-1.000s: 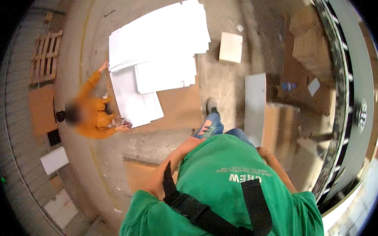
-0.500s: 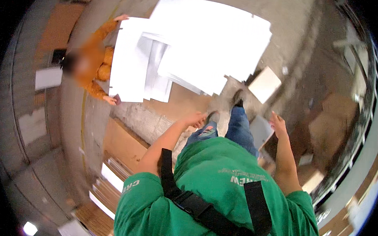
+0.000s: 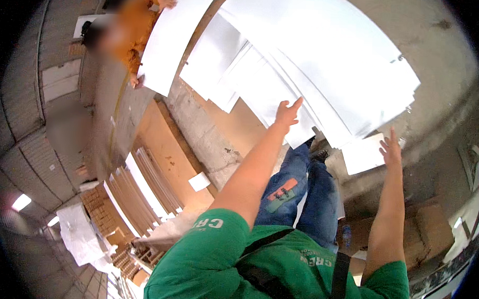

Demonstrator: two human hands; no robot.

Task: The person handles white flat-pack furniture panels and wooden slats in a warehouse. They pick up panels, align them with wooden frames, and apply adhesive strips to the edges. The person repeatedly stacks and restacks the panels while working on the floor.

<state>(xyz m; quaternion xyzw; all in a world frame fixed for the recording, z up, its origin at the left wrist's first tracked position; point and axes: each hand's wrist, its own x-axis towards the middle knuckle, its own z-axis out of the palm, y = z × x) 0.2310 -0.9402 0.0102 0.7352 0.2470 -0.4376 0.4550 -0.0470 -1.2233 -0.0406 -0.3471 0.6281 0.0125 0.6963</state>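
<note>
A loose stack of large white sheets point(image 3: 329, 52) lies in front of me, some fanned out and overlapping. My left hand point(image 3: 288, 115) reaches over the near edge of these sheets, fingers apart and holding nothing; whether it touches them I cannot tell. Past the stack's near right corner, my right hand point(image 3: 391, 149) is stretched out with its fingers spread. Close beside it is a smaller white panel point(image 3: 359, 155). At the far left, a co-worker in an orange top point(image 3: 133, 30) grips a long white sheet point(image 3: 172, 39) by its edge with both hands.
Brown cardboard point(image 3: 235, 122) shows under the white sheets. To my left stand several upright boards point(image 3: 141, 188) beside a large brown panel point(image 3: 167, 151). More brown cardboard point(image 3: 417, 232) lies at my right, near a small bottle point(image 3: 346, 235).
Both my hands have moved forward, the left one now over the white sheets. The co-worker's sheet has come apart from the stack, toward the left. My view has turned and shifted.
</note>
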